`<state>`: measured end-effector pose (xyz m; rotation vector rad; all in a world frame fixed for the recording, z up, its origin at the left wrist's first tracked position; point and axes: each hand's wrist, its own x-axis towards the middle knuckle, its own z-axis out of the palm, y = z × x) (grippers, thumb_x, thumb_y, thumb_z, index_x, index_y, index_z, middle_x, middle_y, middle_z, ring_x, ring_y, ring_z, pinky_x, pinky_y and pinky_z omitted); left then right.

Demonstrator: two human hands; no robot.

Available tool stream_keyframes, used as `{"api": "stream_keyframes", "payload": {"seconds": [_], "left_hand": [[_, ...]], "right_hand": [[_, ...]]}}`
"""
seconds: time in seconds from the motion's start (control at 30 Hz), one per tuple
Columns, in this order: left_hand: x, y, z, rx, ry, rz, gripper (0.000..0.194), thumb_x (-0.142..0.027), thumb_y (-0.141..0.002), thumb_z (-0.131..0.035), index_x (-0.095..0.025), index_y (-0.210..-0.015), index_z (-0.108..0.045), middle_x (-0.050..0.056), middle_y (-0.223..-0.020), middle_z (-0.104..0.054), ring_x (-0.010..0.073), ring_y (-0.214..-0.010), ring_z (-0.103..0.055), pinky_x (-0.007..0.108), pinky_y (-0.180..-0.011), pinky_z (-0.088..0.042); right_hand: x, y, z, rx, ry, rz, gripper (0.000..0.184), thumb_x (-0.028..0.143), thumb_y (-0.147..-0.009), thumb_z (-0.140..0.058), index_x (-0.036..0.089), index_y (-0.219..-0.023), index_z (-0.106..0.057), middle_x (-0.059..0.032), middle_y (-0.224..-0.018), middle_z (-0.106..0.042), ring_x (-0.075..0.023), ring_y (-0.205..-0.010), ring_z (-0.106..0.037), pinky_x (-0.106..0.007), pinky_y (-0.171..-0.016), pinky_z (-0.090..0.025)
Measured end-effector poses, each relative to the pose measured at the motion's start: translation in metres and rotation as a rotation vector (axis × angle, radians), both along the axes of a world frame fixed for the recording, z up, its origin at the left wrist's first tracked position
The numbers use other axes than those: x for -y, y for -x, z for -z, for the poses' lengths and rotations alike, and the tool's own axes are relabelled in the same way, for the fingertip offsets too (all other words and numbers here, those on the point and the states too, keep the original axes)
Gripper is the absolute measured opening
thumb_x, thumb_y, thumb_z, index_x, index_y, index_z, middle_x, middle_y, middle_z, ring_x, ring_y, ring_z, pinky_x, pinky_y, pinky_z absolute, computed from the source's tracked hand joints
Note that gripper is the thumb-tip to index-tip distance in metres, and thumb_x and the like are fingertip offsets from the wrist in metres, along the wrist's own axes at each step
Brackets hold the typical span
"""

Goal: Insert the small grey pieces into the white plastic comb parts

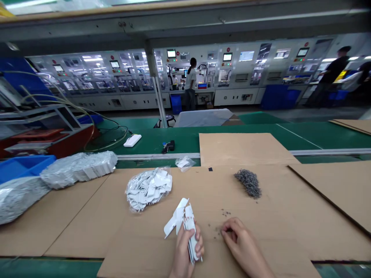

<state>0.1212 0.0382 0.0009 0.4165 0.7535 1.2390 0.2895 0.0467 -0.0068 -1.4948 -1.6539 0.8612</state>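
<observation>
My left hand (184, 251) is shut on a bunch of thin white plastic pieces (189, 231), with a few strips fanning out above my fingers. My right hand (239, 241) rests on the cardboard sheet (139, 235), its fingertips curled together among scattered small dark parts (224, 213). Anything between those fingertips is hidden. Farther ahead lies a heap of small dark grey parts (248, 183). To the left of it sits a clear plastic bag of white pieces (148, 189), beyond and left of my left hand.
Large silver bags of white pieces (78, 168) lie at the left beside a blue bin (24, 166). On the green conveyor belt (243, 131) are a white box-like object (132, 140) and keys (168, 146). Behind it, a co-worker (190, 83) stands by automated machines.
</observation>
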Motion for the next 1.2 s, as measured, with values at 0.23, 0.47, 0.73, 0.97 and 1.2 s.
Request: {"api": "stream_keyframes", "payload": {"seconds": [0.23,0.47,0.73,0.97,1.2], "left_hand": [[-0.002,-0.006,-0.007,-0.270,0.109,-0.121,0.037,-0.036,-0.062,-0.065,-0.015,-0.088,-0.048,-0.001,-0.059,-0.053,0.0150,-0.048,-0.055,0.025,-0.041,-0.046],[-0.002,-0.014,-0.008,-0.384,0.130,-0.226,0.044,-0.039,-0.052,-0.071,-0.015,-0.082,-0.049,-0.001,-0.056,-0.054,0.0169,-0.044,-0.056,0.023,-0.033,-0.044],[-0.005,-0.004,-0.005,-0.327,0.131,-0.216,0.046,-0.037,-0.054,-0.071,-0.015,-0.090,-0.052,-0.002,-0.055,-0.054,0.0127,-0.045,-0.052,0.020,-0.039,-0.042],[-0.004,-0.004,-0.008,-0.312,0.067,-0.276,0.050,-0.031,-0.055,-0.072,-0.016,-0.101,-0.056,0.004,-0.079,-0.064,0.0192,-0.076,-0.059,0.023,-0.067,-0.046],[-0.002,-0.003,-0.006,-0.300,0.031,-0.256,0.048,-0.028,-0.062,-0.068,-0.017,-0.106,-0.053,0.005,-0.089,-0.063,0.0206,-0.090,-0.055,0.025,-0.077,-0.043]], "right_hand": [[0.007,0.002,-0.004,-0.448,0.214,0.084,0.019,0.037,-0.075,-0.050,0.019,-0.071,-0.047,0.0025,-0.058,-0.046,-0.0089,-0.042,-0.040,-0.022,-0.039,-0.035],[0.010,0.014,-0.004,-0.754,0.238,0.132,0.027,0.034,-0.064,-0.065,0.019,-0.064,-0.043,0.0011,-0.059,-0.051,-0.0109,-0.050,-0.045,-0.022,-0.044,-0.039],[0.005,0.008,0.008,-0.631,0.188,0.200,0.022,0.037,-0.071,-0.057,0.019,-0.076,-0.047,0.0020,-0.059,-0.049,-0.0114,-0.049,-0.045,-0.022,-0.044,-0.039],[0.002,0.006,0.003,-0.229,0.074,0.105,0.020,0.034,-0.072,-0.053,0.019,-0.083,-0.058,-0.0065,-0.081,-0.055,-0.0157,-0.056,-0.051,-0.027,-0.050,-0.043],[-0.016,0.006,0.001,-0.009,0.007,-0.096,0.013,0.022,-0.071,-0.052,0.021,-0.076,-0.063,-0.0049,-0.079,-0.056,-0.0185,-0.070,-0.053,-0.029,-0.065,-0.042]]}}
